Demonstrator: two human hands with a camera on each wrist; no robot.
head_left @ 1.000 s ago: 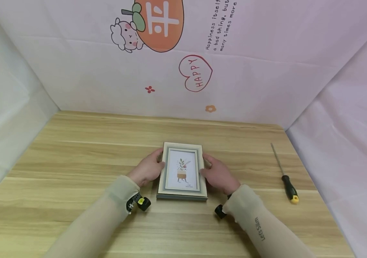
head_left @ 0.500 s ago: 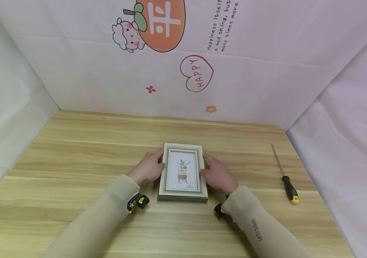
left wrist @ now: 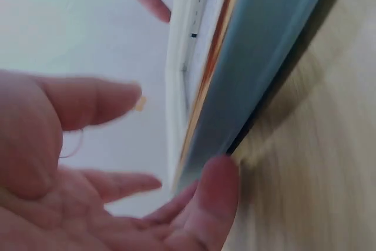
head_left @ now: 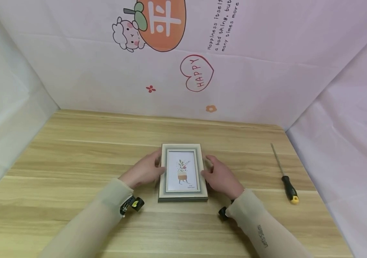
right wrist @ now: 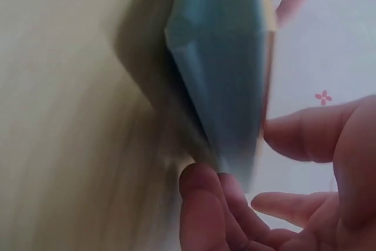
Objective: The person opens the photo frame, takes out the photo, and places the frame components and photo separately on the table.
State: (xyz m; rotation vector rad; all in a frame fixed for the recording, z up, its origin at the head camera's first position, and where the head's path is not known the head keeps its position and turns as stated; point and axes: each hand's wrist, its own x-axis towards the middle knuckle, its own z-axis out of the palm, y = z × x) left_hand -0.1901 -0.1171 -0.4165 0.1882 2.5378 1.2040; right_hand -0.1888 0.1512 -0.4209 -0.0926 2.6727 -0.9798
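Note:
A picture frame [head_left: 183,195] with a cream and grey-blue border lies face up at the middle of the table. Behind its pane is a print [head_left: 182,172] of a potted plant on legs. My left hand [head_left: 144,170] is at the frame's left side; in the left wrist view its thumb stands apart from the border, and the fingers lie loosely near the lower edge. On the opposite side my right hand [head_left: 220,175] pinches the edge, thumb against the front and fingertips by the underside. A shadowed gap shows beneath that side in the right wrist view.
A screwdriver [head_left: 287,184] with a black and yellow handle lies at the right of the wooden table [head_left: 90,161]. White cloth walls [head_left: 251,86] with printed drawings close off the back and both sides.
The frame has turned slightly, its far end shifting a little left. My left hand has drawn slightly left and its hold has loosened. My right hand has moved slightly right and nearer.

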